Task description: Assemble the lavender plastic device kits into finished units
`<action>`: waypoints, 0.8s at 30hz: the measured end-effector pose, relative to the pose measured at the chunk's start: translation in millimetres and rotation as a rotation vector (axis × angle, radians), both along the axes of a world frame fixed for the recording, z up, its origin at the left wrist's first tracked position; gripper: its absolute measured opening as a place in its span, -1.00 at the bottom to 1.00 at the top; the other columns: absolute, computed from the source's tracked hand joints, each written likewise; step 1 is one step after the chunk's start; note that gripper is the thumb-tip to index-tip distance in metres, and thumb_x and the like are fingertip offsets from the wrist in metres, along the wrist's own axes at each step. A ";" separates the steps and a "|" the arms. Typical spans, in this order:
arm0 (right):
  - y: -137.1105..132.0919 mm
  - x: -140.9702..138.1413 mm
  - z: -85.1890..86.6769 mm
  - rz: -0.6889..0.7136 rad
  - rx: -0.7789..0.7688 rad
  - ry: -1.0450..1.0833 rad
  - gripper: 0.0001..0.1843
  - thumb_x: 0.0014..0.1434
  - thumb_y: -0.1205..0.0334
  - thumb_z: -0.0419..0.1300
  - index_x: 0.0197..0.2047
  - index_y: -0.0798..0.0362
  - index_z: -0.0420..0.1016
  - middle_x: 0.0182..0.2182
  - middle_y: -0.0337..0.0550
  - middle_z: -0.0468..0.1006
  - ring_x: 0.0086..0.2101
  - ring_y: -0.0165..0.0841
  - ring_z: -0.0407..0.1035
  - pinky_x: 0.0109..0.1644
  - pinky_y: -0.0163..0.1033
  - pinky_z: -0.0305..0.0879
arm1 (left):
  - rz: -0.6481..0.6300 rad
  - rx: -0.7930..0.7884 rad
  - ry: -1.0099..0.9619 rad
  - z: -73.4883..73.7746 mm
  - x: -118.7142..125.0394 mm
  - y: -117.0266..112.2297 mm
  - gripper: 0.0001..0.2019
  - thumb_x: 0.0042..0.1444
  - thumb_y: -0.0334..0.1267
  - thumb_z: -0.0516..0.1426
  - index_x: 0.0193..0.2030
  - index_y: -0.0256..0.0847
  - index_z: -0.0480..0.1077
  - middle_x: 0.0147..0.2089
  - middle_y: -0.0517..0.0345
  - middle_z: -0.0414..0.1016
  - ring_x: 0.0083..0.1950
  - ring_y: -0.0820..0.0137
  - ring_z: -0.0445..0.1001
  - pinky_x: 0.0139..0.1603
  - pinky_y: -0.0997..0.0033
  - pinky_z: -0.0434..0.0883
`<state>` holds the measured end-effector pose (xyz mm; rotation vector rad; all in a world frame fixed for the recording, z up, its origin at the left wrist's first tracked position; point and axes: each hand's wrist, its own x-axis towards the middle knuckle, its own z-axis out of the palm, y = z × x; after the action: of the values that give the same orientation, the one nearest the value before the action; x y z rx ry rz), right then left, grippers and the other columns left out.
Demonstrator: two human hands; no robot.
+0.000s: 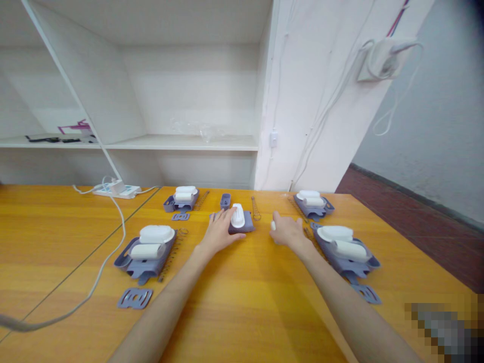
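My left hand [220,228] spans a grey-purple plastic holder [247,222], its thumb along the near edge and its fingers by a white ribbed oval piece [238,216] lying on top. Part of the holder is hidden under the hand. To the right, my right hand [289,229] is closed just above the table, and a small white piece [273,226] shows at its fingers; the rest of it is hidden. Between the hands lies a thin metal spring [256,209]. Behind the holder stands a small grey cup-like part [225,201].
Similar sets with white rollers [147,251] flank me, two on each side, with springs and flat grey plates [135,298]. A white cable [113,237] crosses the left side from a power strip [118,189]. White shelves [181,142] and a wall stand behind the table.
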<state>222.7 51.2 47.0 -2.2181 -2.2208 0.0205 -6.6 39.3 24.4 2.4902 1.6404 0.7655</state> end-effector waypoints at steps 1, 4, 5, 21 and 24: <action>1.6 -0.5 -0.8 -0.012 0.001 -0.005 -0.61 0.01 0.22 0.12 -0.06 0.07 0.25 -0.29 -0.02 0.52 -0.15 -0.10 0.37 -0.08 0.01 0.00 | 0.020 0.024 -0.011 -1.9 3.6 -1.1 -0.16 -0.12 0.12 0.19 0.27 -0.09 -0.03 0.24 -0.05 0.16 0.25 0.04 0.10 0.21 -0.01 0.03; 1.5 -1.3 -3.7 -0.031 0.080 -0.013 -0.61 0.02 0.20 0.13 -0.07 0.12 0.23 -0.30 0.02 0.51 -0.16 -0.09 0.36 -0.08 0.00 0.02 | 0.047 0.108 -0.037 -10.6 11.7 -2.7 -0.14 -0.15 0.20 0.17 0.24 -0.13 0.01 0.21 -0.09 0.20 0.24 0.01 0.09 0.22 -0.04 0.02; 0.1 -1.2 -4.7 -0.028 0.116 -0.016 -0.63 0.04 0.20 0.11 -0.07 0.13 0.22 -0.28 0.04 0.49 -0.14 -0.09 0.34 -0.07 0.00 0.02 | 0.043 0.129 -0.043 -13.7 12.8 -2.5 -0.15 -0.15 0.19 0.17 0.24 -0.14 0.02 0.20 -0.09 0.20 0.25 0.02 0.09 0.22 -0.03 0.02; -17.0 -5.2 -9.8 0.015 0.521 -0.077 -0.84 0.09 0.24 0.13 -0.23 0.09 0.32 -0.26 0.02 0.40 -0.18 -0.13 0.23 -0.14 -0.07 -0.02 | 0.004 0.214 -0.068 -26.5 7.9 2.8 -0.29 -0.01 0.07 0.14 0.22 -0.18 0.03 0.18 -0.10 0.22 0.22 0.10 0.13 0.20 0.03 0.10; -20.0 -4.5 -10.9 0.011 0.562 -0.056 -0.83 0.08 0.20 0.17 -0.26 0.06 0.32 -0.27 -0.04 0.40 -0.22 -0.18 0.24 -0.12 -0.08 -0.04 | 0.005 0.216 -0.059 -27.0 7.8 2.5 -0.29 -0.01 0.08 0.13 0.23 -0.19 0.03 0.18 -0.09 0.23 0.22 0.10 0.13 0.21 0.04 0.10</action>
<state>218.2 31.3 36.0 -1.9089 -1.9385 -0.5932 1.2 41.8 -2.6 2.5748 1.6244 1.0594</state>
